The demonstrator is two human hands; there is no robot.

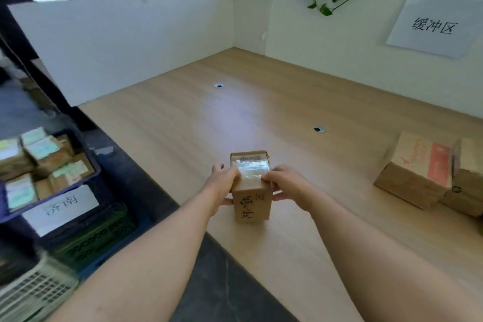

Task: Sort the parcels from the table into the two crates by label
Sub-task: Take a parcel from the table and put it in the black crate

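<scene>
Head view: left hand (pixel 222 187) and right hand (pixel 288 187) are grasping opposite sides of the parcel (pixel 251 200), which is standing on the table (pixel 261 102). Crate (pixel 92 162) is sitting left of the parcel, off the table edge, lying nearer the left hand.

Glare on the tape blanks most of the label on the parcel (pixel 250 191), the dark crate (pixel 90 157) and the pale crate (pixel 34 293) at near left run past the edge, the dark crate's packages (pixel 41 150) carry labels too blurred to read, and the rightmost cardboard box (pixel 467 191) is cut off.
</scene>
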